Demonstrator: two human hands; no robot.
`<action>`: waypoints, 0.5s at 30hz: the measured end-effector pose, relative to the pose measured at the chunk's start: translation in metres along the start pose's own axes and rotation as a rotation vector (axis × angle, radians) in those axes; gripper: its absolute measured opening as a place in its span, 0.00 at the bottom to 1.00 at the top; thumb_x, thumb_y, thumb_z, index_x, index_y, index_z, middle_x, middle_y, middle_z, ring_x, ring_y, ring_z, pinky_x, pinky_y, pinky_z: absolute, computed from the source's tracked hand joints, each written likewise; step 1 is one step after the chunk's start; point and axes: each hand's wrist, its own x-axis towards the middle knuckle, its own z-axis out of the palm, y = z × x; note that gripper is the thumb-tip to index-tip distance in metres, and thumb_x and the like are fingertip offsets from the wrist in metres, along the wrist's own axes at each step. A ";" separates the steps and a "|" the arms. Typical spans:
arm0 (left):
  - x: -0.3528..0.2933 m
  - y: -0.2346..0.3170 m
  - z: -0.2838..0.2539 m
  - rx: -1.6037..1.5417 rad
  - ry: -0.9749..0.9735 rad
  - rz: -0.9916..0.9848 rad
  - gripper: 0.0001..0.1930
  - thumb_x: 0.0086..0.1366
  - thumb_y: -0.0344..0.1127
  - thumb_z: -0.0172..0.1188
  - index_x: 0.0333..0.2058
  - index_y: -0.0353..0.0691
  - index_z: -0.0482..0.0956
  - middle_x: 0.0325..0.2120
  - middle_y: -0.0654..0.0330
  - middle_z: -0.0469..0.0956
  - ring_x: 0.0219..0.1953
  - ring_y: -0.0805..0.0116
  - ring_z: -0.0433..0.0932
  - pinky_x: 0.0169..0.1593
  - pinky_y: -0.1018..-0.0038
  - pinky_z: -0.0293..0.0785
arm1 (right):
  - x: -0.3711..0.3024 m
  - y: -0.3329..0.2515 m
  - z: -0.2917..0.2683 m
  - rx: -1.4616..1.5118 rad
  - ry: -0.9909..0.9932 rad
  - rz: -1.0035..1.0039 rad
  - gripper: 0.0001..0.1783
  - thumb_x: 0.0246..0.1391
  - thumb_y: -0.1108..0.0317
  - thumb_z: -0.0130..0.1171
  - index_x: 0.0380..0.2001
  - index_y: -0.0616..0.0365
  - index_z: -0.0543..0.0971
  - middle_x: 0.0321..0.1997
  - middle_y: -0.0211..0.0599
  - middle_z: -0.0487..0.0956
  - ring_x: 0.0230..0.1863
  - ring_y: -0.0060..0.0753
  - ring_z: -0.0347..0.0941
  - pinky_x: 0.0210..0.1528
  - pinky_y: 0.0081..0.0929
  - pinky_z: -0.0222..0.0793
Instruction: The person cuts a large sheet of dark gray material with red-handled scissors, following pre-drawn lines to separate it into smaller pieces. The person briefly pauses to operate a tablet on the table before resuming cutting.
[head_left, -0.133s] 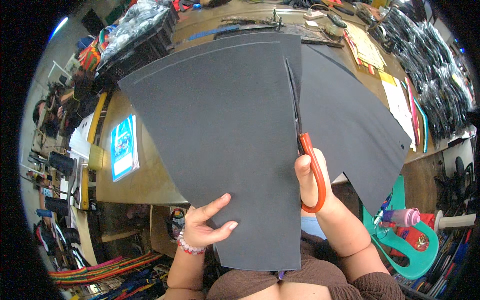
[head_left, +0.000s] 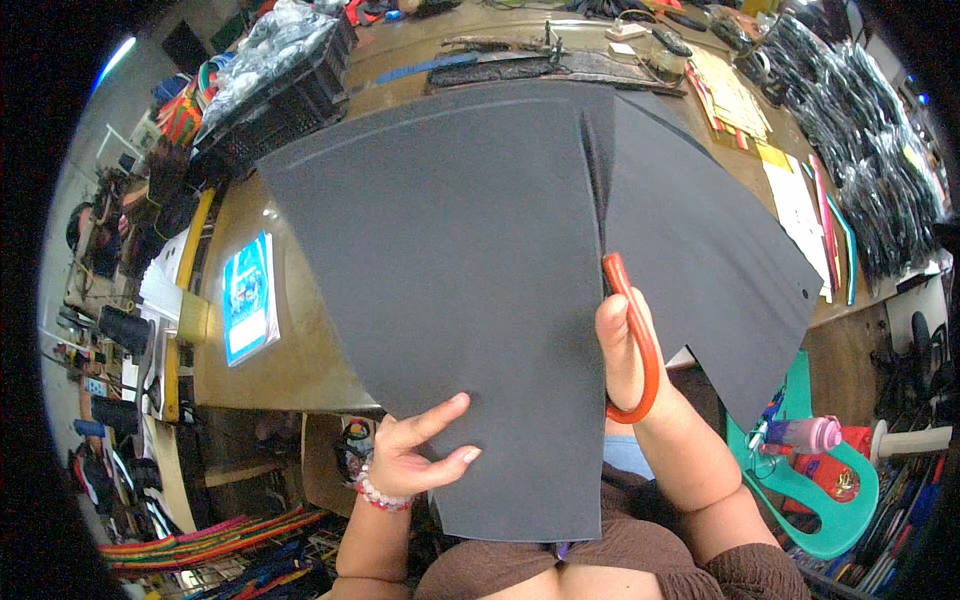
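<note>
A large dark grey sheet (head_left: 450, 260), wide at the far end and narrow toward my body, is held up over the table. My left hand (head_left: 415, 445) grips its left edge, with thumb and forefinger on top and the other fingers hidden underneath. Along the right side, scissors (head_left: 645, 350) with orange-red handles are in my right hand (head_left: 625, 335). Their dark blades lie along a long slit in the sheet, hard to tell from the material. Another dark grey piece (head_left: 710, 230) with a notched near edge lies to the right.
On the brown table (head_left: 290, 370) a blue-and-white booklet (head_left: 250, 300) lies at left. A black crate (head_left: 280, 110) of plastic-wrapped items stands far left. Shiny black packages (head_left: 860, 150) are heaped far right, near yellow papers (head_left: 725, 100). Below right are a green stool (head_left: 840, 520) and pink bottle (head_left: 805, 434).
The sheet's far edge has dipped toward me and its far left corner has shifted right. The scissor handles have moved slightly right. Both hands keep their hold.
</note>
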 end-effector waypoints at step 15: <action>0.002 0.001 -0.001 -0.009 -0.020 -0.016 0.29 0.38 0.28 0.66 0.45 0.33 0.71 0.36 0.53 0.77 0.36 0.71 0.77 0.41 0.79 0.69 | 0.012 -0.003 -0.002 -0.040 0.071 -0.121 0.30 0.51 0.40 0.45 0.14 0.58 0.61 0.15 0.21 0.55 0.20 0.16 0.49 0.20 0.20 0.48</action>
